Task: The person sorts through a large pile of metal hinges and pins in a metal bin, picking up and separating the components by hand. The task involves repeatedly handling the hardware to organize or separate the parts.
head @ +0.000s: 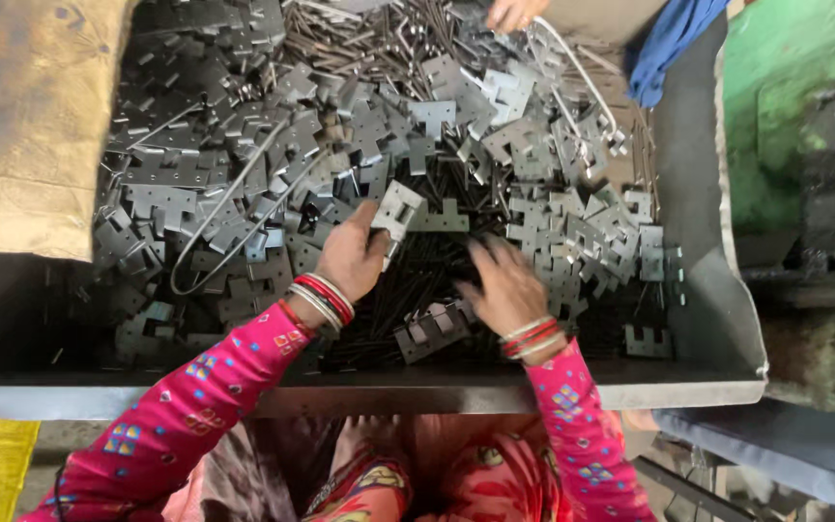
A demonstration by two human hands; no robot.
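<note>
Two hands work over a grey metal tray (698,242) heaped with stamped steel plates (244,184) and thin dark rods (408,280), seen from above by the wearer of pink patterned sleeves and red-and-white bangles. At the centre of the frame the left hand (352,256) grips a small grey notched plate (398,213) between thumb and fingers, lifted clear of the heap, its long axis running from lower left to upper right. Just right of it, the right hand (500,285) lies palm-down with fingers spread on the bed of rods at centre frame; whether it has closed on any rod cannot be told. The held plate sits up and to the left of the right hand, near but apart, so the left hand alone has it. A comb-edged plate (432,333) rests at the tray's near lip, between the two wrists. Long bent wire loops (234,217) cross the heap at left of centre. At the top edge, right of centre, another person's fingers (512,14) reach into the same tray beside a blue cloth (669,43). Brown sacking (26,126) covers the upper left corner, and a green machine body (804,106) stands at far right
</note>
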